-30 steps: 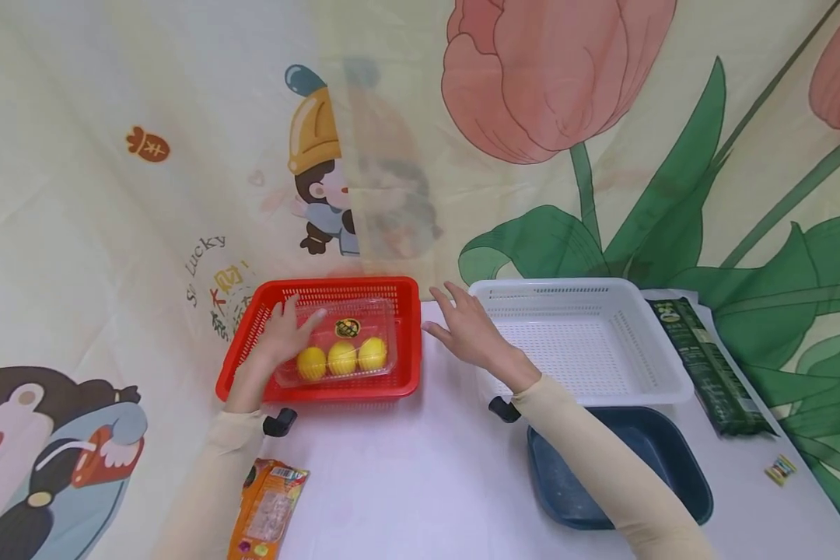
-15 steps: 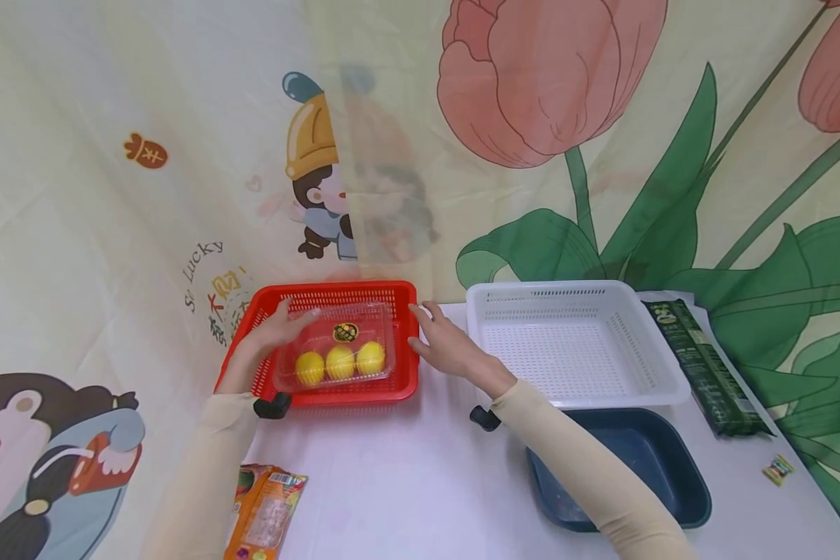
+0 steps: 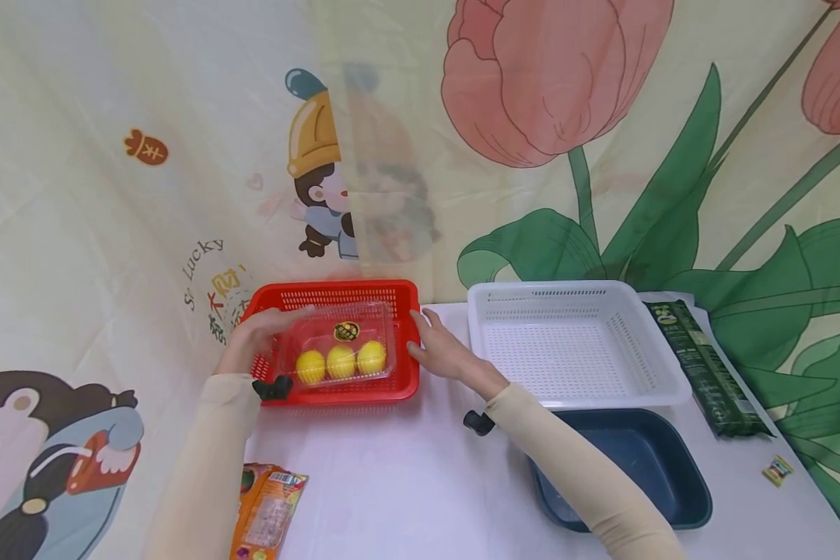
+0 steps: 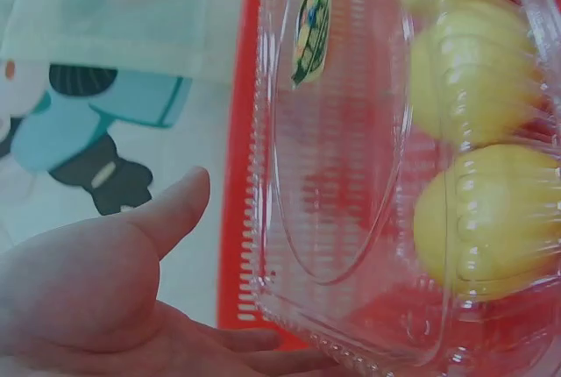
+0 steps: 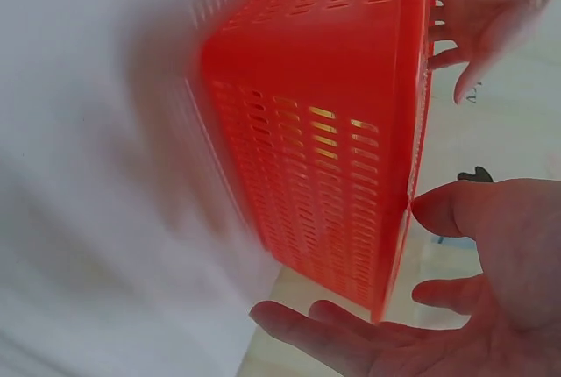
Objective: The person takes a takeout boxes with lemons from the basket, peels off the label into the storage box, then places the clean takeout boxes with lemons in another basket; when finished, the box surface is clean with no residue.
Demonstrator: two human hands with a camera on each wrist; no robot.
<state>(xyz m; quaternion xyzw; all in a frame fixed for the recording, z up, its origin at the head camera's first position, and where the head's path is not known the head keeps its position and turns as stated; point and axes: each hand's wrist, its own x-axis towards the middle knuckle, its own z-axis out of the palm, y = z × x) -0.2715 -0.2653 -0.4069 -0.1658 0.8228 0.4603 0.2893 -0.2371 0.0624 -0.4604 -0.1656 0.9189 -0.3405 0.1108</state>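
A red basket with slotted walls stands at the left of the table in the head view. Inside it sits a clear lidded plastic box with a dark oval sticker and several yellow, lemon-like round things. My left hand is over the basket's left side, at the box's left end, fingers extended; the left wrist view shows its thumb raised and apart from the box. At the basket's right side is my right hand, fingers spread. Its thumb tip meets the red rim in the right wrist view.
A white slotted basket stands right of the red one, with a dark blue tray in front of it. A green packet and a small wrapped candy lie at the right. An orange snack bag lies front left.
My right hand has moved left, from beside the white basket to the red basket's right rim. My left hand has shifted left and lower toward the box's left end.
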